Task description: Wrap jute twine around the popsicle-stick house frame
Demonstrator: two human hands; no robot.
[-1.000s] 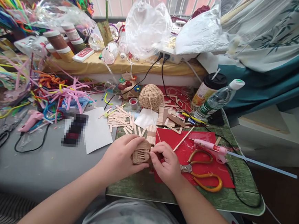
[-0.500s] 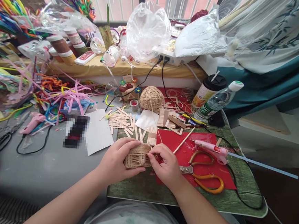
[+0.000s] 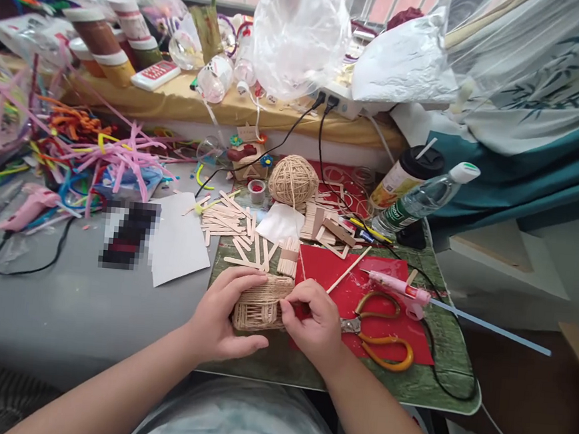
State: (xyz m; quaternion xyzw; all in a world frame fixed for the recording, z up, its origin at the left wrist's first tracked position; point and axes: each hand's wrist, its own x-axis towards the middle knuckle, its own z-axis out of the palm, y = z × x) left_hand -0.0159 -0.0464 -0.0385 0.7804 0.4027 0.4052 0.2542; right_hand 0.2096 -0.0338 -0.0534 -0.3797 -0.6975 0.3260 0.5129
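Observation:
A small boxy frame wrapped in twine (image 3: 256, 315), with a windowlike opening in its front, stands in front of me. My left hand (image 3: 216, 315) grips it from the left, fingers along the top and thumb stretched out below its lower edge. At its right side, my right hand (image 3: 311, 319) has thumb and forefinger pinched together on the twine by the frame's face. A strand of twine runs up from there to the twine ball (image 3: 294, 180) behind. Beside my right hand lie orange-handled scissors (image 3: 386, 352), their blades partly hidden by the hand.
A red sheet (image 3: 320, 263) lies on the green board, carrying a pink glue gun (image 3: 399, 287) with a long glue stick. Craft sticks (image 3: 224, 218) are scattered behind my hands. A bottle (image 3: 426, 198) and a cup (image 3: 406, 173) stand back right. White paper (image 3: 180, 235) lies left.
The camera view has shifted, so the scene sits more to the left. My left thumb has moved away from the frame's lower edge. My right hand stays pinched at its right side.

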